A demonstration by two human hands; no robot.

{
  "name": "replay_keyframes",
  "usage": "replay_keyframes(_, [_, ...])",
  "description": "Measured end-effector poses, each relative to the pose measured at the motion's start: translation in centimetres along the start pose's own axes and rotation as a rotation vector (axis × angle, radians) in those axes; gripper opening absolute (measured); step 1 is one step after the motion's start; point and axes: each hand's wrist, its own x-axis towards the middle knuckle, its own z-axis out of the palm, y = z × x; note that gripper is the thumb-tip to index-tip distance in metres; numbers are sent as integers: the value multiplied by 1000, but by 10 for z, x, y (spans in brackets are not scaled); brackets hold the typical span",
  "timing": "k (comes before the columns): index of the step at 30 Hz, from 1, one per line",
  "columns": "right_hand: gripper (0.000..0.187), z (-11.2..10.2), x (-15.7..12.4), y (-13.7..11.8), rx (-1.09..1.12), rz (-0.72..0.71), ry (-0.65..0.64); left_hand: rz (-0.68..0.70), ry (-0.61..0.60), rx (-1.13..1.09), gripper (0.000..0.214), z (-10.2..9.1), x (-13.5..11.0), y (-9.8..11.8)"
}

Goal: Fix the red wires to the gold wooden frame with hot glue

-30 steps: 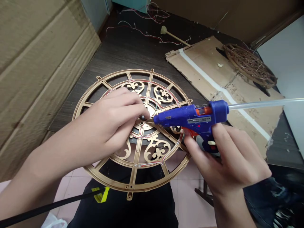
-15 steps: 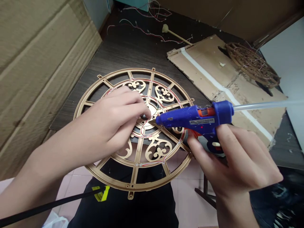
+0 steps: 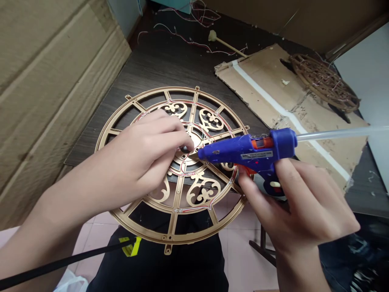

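Observation:
A round gold openwork frame [image 3: 177, 219] with scroll ornaments lies partly on the dark table and juts over its front edge. Thin red and white wires [image 3: 226, 184] run along its rings. My left hand [image 3: 154, 146] rests over the frame's left middle, fingers curled in at the hub; what the fingertips pinch, if anything, is hidden. In my right hand [image 3: 306, 202] is a blue hot glue gun [image 3: 234, 150], a clear glue stick [image 3: 331, 133] sticking out of its back. Its nozzle points left at the hub, close beside my left fingertips.
At the right, a cardboard sheet [image 3: 261, 77] with a white stripe carries a second, brownish round frame [image 3: 325, 83]. Loose wires [image 3: 188, 40] and a stick with a pale lump [image 3: 226, 44] lie at the back. A cardboard wall [image 3: 60, 81] stands on the left.
The glue gun has shifted very slightly left, its nozzle a little nearer my left fingertips. My left hand has hardly moved.

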Motion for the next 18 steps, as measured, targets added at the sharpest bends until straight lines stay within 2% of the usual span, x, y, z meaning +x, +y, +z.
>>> replay_keyframes(7, [37, -2, -1, 1, -1, 19, 5, 19, 0, -1, 28, 1, 0, -2])
replay_keyframes(12, [22, -1, 3, -6, -6, 46, -16, 37, 15, -12, 27, 1, 0, -3])
replay_keyframes(18, [32, 0, 6, -4, 10, -13, 48, 34, 6, -44, 28, -1, 1, -2])
